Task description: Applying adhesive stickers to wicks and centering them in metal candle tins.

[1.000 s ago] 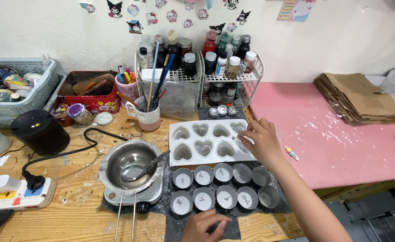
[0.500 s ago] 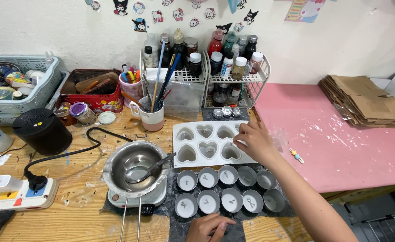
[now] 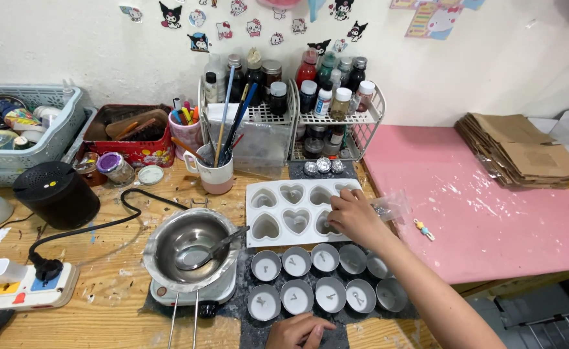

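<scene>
Item 1: white heart mould [image 3: 297,212], 8 cavities, at the bench centre; all visible cavities look empty of wax.

Item 2: right hand [image 3: 351,216], over the mould's 4 o'clock corner, fingertips curled down and pinched at a lower-row cavity; anything held is too small to tell.

Item 3: left hand [image 3: 297,331], at 6 o'clock of the frame, fingers bent loosely on the dark mat [image 3: 336,336], gripping nothing visible.

Item 4: 10 round metal cups [image 3: 326,278], 2 rows at 6 o'clock of the mould; most show a wick tab inside, none poured.

Item 5: steel melting pot [image 3: 191,249] with spoon, at 9 o'clock of the cups, on a small heater.

Status, judged: early; wicks partly placed, pouring all left.
</scene>
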